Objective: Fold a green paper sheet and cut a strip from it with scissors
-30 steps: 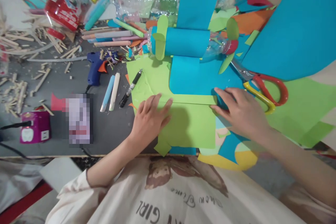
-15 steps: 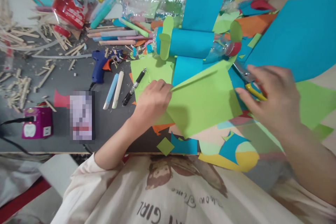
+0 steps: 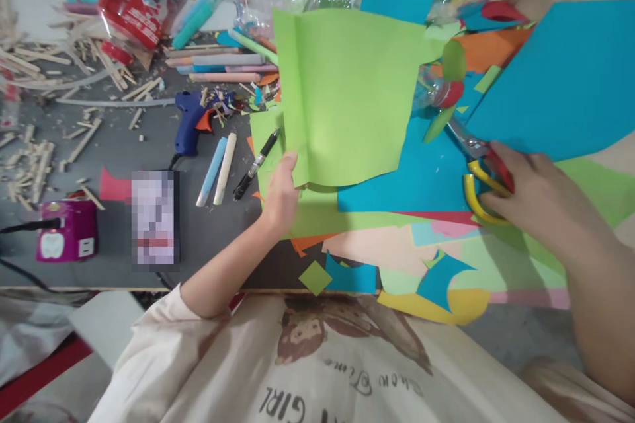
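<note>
Green sheet (image 3: 357,99): swung up over the bottle (image 3: 435,90).
Left hand (image 3: 282,193): pinching its folded edge, apparently for support.
Right hand (image 3: 526,188): curled on scissors (image 3: 473,147), handles toward palm.

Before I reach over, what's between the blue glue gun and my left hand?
Head view: from the glue gun to your left hand, a light blue marker, a cream marker, then a black pen and green paper.

The grey table (image 3: 119,157) carries markers (image 3: 225,168) and sticks (image 3: 84,141)
</note>
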{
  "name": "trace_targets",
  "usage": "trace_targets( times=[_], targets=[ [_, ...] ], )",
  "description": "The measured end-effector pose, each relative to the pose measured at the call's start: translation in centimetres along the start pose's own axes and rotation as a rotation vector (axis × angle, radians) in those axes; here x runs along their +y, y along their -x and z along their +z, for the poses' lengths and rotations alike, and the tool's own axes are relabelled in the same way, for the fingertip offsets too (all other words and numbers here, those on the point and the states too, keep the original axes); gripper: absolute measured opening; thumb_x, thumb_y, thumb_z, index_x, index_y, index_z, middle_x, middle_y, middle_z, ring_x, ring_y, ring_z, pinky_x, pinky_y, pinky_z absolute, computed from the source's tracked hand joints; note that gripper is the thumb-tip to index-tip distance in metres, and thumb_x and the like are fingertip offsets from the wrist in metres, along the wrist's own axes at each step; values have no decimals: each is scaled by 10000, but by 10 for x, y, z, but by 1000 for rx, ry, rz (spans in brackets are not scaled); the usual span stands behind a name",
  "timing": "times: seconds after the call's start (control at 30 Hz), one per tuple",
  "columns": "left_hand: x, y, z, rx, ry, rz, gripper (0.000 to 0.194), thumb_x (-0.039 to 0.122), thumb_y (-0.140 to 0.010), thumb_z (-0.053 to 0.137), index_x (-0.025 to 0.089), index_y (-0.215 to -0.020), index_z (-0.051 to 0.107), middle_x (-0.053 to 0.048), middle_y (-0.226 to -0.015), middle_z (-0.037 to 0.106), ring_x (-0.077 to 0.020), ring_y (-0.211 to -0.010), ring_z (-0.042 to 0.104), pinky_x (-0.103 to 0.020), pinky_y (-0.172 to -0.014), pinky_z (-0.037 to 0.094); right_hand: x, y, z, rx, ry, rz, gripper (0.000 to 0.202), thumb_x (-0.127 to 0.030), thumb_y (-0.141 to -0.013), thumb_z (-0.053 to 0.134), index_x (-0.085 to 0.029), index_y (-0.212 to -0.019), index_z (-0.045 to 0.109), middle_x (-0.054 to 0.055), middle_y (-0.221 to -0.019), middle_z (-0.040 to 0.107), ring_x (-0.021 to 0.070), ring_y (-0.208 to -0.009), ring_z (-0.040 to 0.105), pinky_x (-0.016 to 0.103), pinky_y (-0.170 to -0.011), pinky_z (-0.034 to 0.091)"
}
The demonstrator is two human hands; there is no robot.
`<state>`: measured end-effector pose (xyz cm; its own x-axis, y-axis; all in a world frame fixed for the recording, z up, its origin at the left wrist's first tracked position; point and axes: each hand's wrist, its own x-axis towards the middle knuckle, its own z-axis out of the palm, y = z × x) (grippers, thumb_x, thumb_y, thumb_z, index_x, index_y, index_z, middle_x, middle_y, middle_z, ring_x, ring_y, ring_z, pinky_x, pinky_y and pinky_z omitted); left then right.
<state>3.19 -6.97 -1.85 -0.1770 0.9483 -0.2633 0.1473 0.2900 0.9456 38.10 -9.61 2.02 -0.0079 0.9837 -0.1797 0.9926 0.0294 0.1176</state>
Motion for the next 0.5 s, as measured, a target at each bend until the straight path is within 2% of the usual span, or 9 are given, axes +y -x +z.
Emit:
trace_targets(
  times=[0.1, 0.2, 0.27, 0.37, 0.43, 0.5],
  targets=[
    [6, 5, 4, -27, 175, -123, 351, 446, -941, 523, 209, -1197, 569, -125, -1277, 611, -258, -1101, 640, -308, -706, 578, -1, -8, -2, -60, -93, 70, 665, -313, -762, 605, -167, -1401, 492, 178, -1057, 670, 329, -841, 656, 355, -610, 487],
    [10, 6, 8, -87, 340, -212, 285, 393, -943, 467, 197, -1143, 515, -126, -1171, 628, -188, -786, 662, -288, -536, 524, 0, -9, -3, -15, -268, 122, 494, -263, -748, 619, -193, -1237, 603, 161, -1050, 707, 284, -819, 653, 343, -645, 466],
    [12, 6, 11, -77, 418, -239, 247, 361, -920, 484, 211, -1116, 469, -96, -1113, 619, -147, -662, 618, -294, -526, 518, 2, -5, -3, 16, -409, 161, 427, -232, -722, 624, -222, -1149, 640, 136, -1033, 720, 264, -805, 652, 351, -673, 467],
    [13, 7, 13, -22, 437, -229, 171, 321, -887, 533, 230, -1004, 448, -22, -941, 563, -95, -544, 519, -291, -548, 536, 6, 2, -5, 6, -691, 274, 422, -208, -633, 662, -261, -1051, 648, 76, -883, 695, 225, -707, 619, 348, -631, 457],
    [14, 7, 13, -26, 417, -203, 123, 280, -883, 535, 230, -890, 422, 31, -750, 456, -78, -488, 439, -272, -543, 535, 9, 8, -10, -52, -911, 332, 444, -202, -580, 703, -269, -1015, 638, 42, -794, 642, 197, -642, 584, 340, -589, 445],
    [15, 8, 12, -55, 426, -177, 157, 252, -885, 520, 235, -821, 377, 65, -633, 324, -77, -463, 386, -247, -538, 524, 12, 12, -16, -132, -1038, 340, 467, -217, -579, 746, -280, -1026, 630, 21, -769, 608, 157, -565, 529, 323, -520, 407]
  ],
)
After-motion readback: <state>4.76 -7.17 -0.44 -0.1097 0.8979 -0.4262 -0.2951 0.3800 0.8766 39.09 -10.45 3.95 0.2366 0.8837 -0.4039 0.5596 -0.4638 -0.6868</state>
